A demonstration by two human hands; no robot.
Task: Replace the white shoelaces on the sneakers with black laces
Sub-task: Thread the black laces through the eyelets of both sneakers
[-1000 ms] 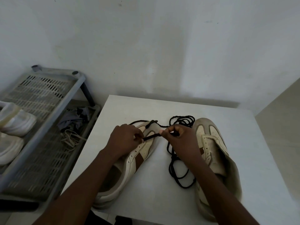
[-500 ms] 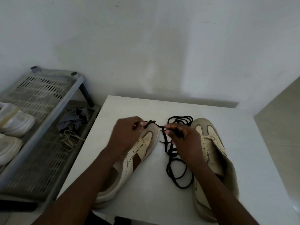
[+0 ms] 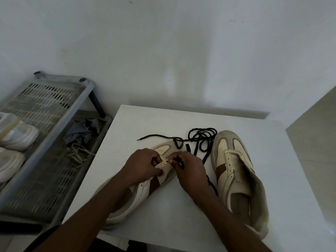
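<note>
Head view: mid-frame, the left hand's [image 3: 143,165] grip pinches the eyelet flap of one sneaker [image 3: 145,188], and the right hand's [image 3: 190,171] grip pinches a black lace [image 3: 201,137] end against it. More lace lies looped above, beside the second sneaker [image 3: 234,170] at right. Both heels sit near the tabletop's [image 3: 172,215] lower edge, with bare surface toward the upper edge.

One head-worn, wide-angle camera looks forward and steeply down at the white counter [image 3: 172,211], facing the wall [image 3: 181,51] behind it. It sits close (forearms run in from the bottom edge). The left hand [image 3: 143,166] and right hand [image 3: 189,170] fall near centre, and a grey rack [image 3: 45,99] fills the left margin.
</note>
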